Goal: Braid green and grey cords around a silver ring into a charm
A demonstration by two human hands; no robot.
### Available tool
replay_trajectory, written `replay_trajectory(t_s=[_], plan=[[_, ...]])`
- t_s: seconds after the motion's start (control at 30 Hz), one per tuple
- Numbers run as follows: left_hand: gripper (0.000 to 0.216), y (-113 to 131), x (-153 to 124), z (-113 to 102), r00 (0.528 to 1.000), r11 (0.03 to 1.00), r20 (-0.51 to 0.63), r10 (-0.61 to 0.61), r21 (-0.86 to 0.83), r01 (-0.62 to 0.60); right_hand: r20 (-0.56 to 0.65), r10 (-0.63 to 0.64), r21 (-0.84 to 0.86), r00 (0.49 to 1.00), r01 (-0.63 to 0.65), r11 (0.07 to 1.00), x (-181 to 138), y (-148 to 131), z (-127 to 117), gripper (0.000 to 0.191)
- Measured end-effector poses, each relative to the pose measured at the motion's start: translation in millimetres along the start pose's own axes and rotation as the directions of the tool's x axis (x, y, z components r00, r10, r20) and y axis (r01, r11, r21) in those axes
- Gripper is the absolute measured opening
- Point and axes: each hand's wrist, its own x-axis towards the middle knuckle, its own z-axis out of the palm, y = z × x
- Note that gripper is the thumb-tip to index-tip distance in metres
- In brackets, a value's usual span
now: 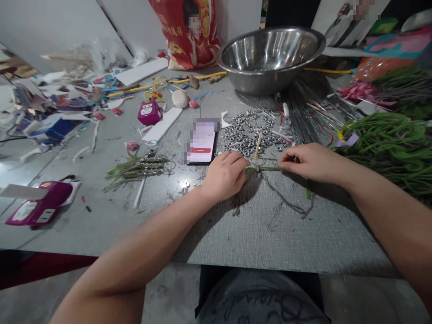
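Hands (225,176) apart, both pinching a green cord (270,168), nearly straight, long axis running left to right

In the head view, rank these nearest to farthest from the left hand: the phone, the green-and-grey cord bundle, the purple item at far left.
1. Phone: just beyond the left hand, slightly to its left.
2. Green-and-grey cord bundle: farther out to the left.
3. Purple item: far left.

Open tabletop (270,243) nearside, phone (204,140), bowl (263,82) blocking beyond
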Motion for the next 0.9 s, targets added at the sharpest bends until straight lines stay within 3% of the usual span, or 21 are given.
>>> replay_trajectory(t_s=[0.17,0.37,0.47,0.57,0.63,0.7,0.8,0.9], plan=[[0.022,-3,0,-4,0.999,0.999,-0.007,-0.051,0.001,0.051,0.047,-0.039,-0.008,0.998,0.039,0.999,0,4,-4,0.016],[0.021,-1,1,-3,0.999,0.999,-0.003,-0.044,0.0,0.044,0.206,0.167,-0.217,0.964,-0.121,0.969,-5,3,-11,0.03],[0.021,-1,3,-7,0.998,0.998,-0.001,-0.055,0.023,0.055,0.188,0.151,-0.261,0.971,-0.099,0.96,-5,4,-8,0.03],[0.02,-5,6,-19,0.986,0.992,0.119,-0.115,0.064,0.108,0.117,0.062,-0.253,0.991,-0.03,0.967,-2,8,-1,0.023],[0.021,-9,8,-30,0.94,0.982,0.288,-0.185,0.093,0.164,0.083,0.027,-0.25,0.996,-0.006,0.968,-1,9,0,0.022],[0.024,-11,10,-39,0.896,0.969,0.371,-0.242,0.143,0.202,0.087,0.044,-0.253,0.995,-0.021,0.967,-2,10,0,0.022],[0.024,-11,10,-44,0.891,0.967,0.382,-0.246,0.158,0.199,0.151,0.098,-0.258,0.984,-0.056,0.964,-3,11,-3,0.021],[0.021,-7,9,-40,0.916,0.975,0.341,-0.212,0.132,0.176,0.197,0.027,-0.202,0.98,0.014,0.979,-4,11,-4,0.024]])
